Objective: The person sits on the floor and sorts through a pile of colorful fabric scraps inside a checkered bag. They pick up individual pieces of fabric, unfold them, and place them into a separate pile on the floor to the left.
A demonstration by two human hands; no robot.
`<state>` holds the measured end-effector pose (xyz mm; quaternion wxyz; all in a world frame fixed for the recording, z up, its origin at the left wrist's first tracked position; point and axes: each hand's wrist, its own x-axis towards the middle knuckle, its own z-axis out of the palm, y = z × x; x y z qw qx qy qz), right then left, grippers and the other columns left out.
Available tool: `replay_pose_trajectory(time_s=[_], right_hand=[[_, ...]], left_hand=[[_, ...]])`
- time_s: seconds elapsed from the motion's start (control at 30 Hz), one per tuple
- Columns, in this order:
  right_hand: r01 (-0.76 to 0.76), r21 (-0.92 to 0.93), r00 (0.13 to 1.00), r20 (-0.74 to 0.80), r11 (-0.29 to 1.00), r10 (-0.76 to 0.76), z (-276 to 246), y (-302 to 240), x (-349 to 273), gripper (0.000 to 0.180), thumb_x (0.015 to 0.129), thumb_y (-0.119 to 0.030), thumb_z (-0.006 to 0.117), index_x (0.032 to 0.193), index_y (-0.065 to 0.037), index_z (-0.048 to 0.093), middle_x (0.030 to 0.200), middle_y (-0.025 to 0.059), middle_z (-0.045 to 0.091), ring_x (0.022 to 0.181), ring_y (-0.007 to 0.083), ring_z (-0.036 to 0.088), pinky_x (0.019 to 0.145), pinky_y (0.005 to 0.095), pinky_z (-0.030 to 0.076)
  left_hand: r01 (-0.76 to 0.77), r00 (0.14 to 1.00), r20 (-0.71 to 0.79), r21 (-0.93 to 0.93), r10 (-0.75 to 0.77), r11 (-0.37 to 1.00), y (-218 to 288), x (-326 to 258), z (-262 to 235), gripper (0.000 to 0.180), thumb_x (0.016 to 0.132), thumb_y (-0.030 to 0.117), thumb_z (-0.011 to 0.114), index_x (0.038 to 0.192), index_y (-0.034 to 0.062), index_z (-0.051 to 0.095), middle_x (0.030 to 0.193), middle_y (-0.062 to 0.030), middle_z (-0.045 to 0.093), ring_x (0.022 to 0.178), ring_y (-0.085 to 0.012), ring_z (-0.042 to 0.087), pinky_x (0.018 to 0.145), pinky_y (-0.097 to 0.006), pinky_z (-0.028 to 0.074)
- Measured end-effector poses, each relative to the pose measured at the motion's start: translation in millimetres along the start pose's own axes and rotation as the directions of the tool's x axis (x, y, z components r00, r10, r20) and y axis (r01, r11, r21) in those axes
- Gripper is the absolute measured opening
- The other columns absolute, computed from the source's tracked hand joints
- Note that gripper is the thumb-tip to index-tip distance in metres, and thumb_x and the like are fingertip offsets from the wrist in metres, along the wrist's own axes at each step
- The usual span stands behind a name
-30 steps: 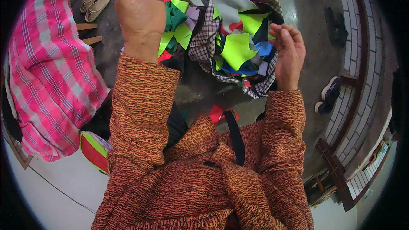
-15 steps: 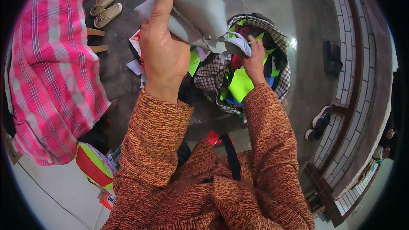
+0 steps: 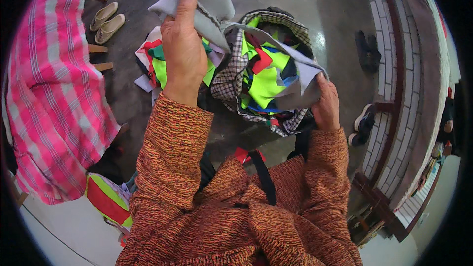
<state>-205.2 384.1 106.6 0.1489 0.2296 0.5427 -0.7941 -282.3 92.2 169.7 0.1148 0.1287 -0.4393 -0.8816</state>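
My left hand (image 3: 185,56) is closed on a grey piece of cloth (image 3: 214,0), thumb on top, held up in front of me. A narrower stretch of the cloth runs from there to the right, where my right hand (image 3: 327,106) grips its far end between thumb and fingers. This stretch passes over a checked fabric bag (image 3: 226,76) on the floor. The bag is full of cloth scraps, among them lime-green scraps (image 3: 266,86) and a red scrap (image 3: 261,61). More coloured scraps (image 3: 158,64) lie beside the bag, partly hidden by my left hand.
At the left, a pink plaid cloth (image 3: 59,93) covers a piece of furniture with wooden legs. Pale shoes (image 3: 109,27) stand near it. Dark slippers (image 3: 368,51) and a dark shoe (image 3: 362,125) lie by the white-tiled step (image 3: 389,118) at the right.
My right hand has moved right and toward me, drawing the grey cloth out into a long strip across the bag. My left hand keeps its grip. The view has shifted slightly.
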Motion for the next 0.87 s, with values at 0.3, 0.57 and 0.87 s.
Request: replay_pose_trajectory(time_s=[0.3,0.57,0.87], right_hand=[[-0.002,0.243,0.992,-0.119,0.97,0.032,6.7,24.3,-17.0,0.032,0.095,-0.02,0.049,0.118,0.001,0.05,0.112,0.0117,0.061,0.099,0.0226,0.061,0.083,0.0378,0.051],[0.104,-0.703,0.982,-0.041,0.703,-0.186,45.9,45.6,-28.3,0.045,0.082,-0.009,0.061,0.123,0.0,0.043,0.103,0.0252,0.059,0.093,0.0336,0.062,0.074,0.0366,0.05],[0.491,-0.474,0.837,0.487,0.731,-0.247,46.4,51.5,-23.0,0.072,0.079,-0.016,0.068,0.14,-0.012,0.031,0.116,0.0171,0.051,0.105,0.028,0.056,0.087,0.0347,0.046]], left_hand=[[0.247,0.936,0.154,0.353,-0.317,0.902,-51.6,-33.4,32.7,0.03,0.091,0.03,0.058,0.107,0.005,0.062,0.097,-0.0005,0.063,0.087,-0.0095,0.058,0.078,-0.025,0.045],[-0.028,0.758,0.409,0.799,-0.509,0.601,-84.4,-64.1,39.3,0.053,0.084,0.028,0.064,0.122,-0.0056,0.051,0.111,-0.007,0.061,0.1,-0.0147,0.056,0.089,-0.028,0.043],[0.017,0.88,0.274,0.798,-0.388,0.602,-91.1,-36.4,5.5,0.062,0.076,0.019,0.065,0.133,0.0063,0.044,0.109,-0.0161,0.064,0.099,-0.0277,0.062,0.087,-0.032,0.047]])
